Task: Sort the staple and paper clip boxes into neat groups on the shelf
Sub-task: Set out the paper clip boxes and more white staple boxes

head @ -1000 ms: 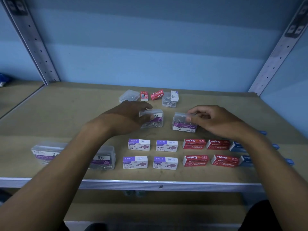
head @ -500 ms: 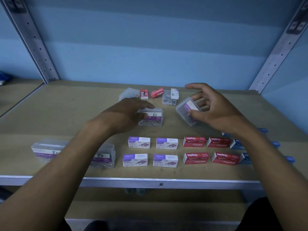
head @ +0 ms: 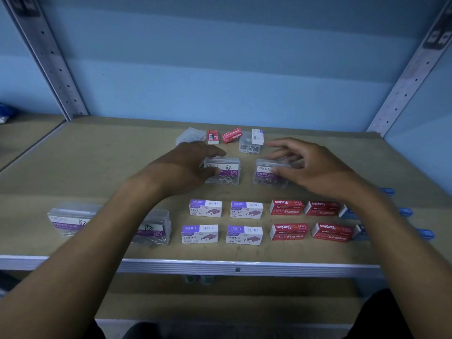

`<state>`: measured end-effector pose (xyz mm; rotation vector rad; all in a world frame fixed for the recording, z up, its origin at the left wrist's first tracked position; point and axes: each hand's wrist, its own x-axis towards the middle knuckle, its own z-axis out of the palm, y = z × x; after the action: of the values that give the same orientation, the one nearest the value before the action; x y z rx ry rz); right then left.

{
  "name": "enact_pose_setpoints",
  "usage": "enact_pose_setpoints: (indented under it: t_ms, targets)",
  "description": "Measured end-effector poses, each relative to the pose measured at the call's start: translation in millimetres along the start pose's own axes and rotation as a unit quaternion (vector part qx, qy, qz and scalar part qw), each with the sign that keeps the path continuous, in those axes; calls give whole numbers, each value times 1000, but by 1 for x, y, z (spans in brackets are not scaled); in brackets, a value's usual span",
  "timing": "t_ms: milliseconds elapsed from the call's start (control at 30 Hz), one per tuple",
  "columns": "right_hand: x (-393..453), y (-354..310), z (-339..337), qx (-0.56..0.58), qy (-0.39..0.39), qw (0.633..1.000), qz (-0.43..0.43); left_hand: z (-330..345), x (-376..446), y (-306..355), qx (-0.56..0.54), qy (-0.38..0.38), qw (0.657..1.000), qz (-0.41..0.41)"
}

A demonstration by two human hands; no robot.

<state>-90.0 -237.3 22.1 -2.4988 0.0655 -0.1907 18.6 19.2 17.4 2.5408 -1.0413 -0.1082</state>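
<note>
On the wooden shelf (head: 73, 167), far left near the front edge, sit two clear paper clip boxes (head: 71, 220), the second one (head: 154, 227) partly hidden behind the person's left forearm. Moving right, the left hand (head: 181, 167) is wrapped around the side of another clear paper clip box (head: 223, 171) in the middle of the shelf, thumb on its front face, so it's gripping that one. Just beside it stands a matching clear box (head: 269, 176), and the right hand (head: 315, 167) has its thumb on the front and fingers curled loosely over the top, a light hold rather than a tight one. Below the hands, four purple-and-white staple boxes (head: 205, 208) sit in a tidy two-by-two block, then four red staple boxes (head: 287, 207) in the same layout, then blue boxes (head: 347, 212) mostly covered by the right forearm. Up at the back there's a loose bunch: a clear box (head: 190, 136), two small red boxes (head: 231, 135) and another clear box (head: 250, 144) with a white label.
</note>
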Motion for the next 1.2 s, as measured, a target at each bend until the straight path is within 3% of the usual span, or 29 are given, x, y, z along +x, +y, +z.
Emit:
enact_pose_setpoints:
  t_ms: [167, 300, 533, 900, 1200]
  targets:
    - [-2, 9, -4, -45, -13, 998, 49, -1, 1, -6, -3, 30, 1000, 8]
    - [0, 3, -1, -34, 19, 998, 49, -8, -5, -13, -15, 48, 999, 13]
    - [8, -36, 23, -12, 47, 999, 10, -36, -40, -50, 13, 71, 997, -12]
    - [16, -108, 75, 26, 27, 997, -67, -68, -100, -94, 46, 92, 993, -53]
    - [16, -130, 101, 18, -20, 994, -105, -73, -125, -112, 35, 91, 992, -79]
